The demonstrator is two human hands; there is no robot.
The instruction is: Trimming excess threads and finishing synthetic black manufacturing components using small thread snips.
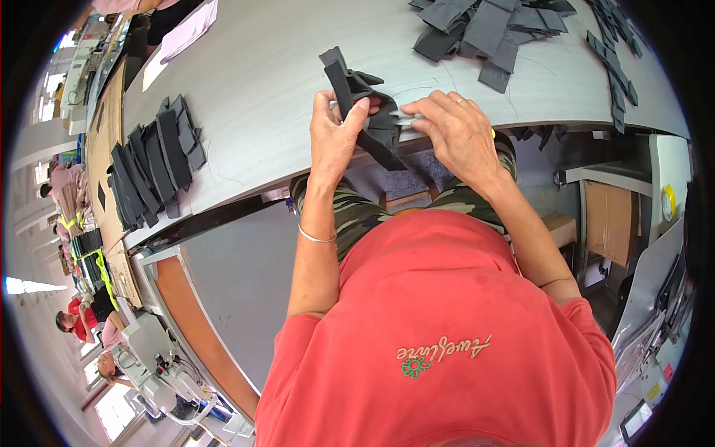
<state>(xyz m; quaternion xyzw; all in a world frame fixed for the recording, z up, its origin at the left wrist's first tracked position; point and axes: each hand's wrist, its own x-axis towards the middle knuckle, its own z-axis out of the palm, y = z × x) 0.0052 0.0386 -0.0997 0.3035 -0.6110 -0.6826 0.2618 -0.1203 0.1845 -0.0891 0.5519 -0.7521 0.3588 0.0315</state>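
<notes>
My left hand (337, 141) is closed around a dark grey folded fabric piece (381, 128), with the thumb pressed on its near side. One long strip of the piece slants from upper left to lower right, and the cloth bunches up beside it. To the right, my right hand (458, 134) has its fingers pinched together. A thin, pale, pointed thing (404, 119) shows at its fingertips, touching or very near the cloth; its kind cannot be made out. Both hands are over the front edge of the pale table (275, 97).
A row of dark fabric strips (155, 156) lies at the table's left. Loose dark pieces (491, 37) are heaped at the far right, with more strips (612, 63) hanging at the right edge. Pale pink sheets (188, 31) lie far left. Sewing machines and several people are beyond.
</notes>
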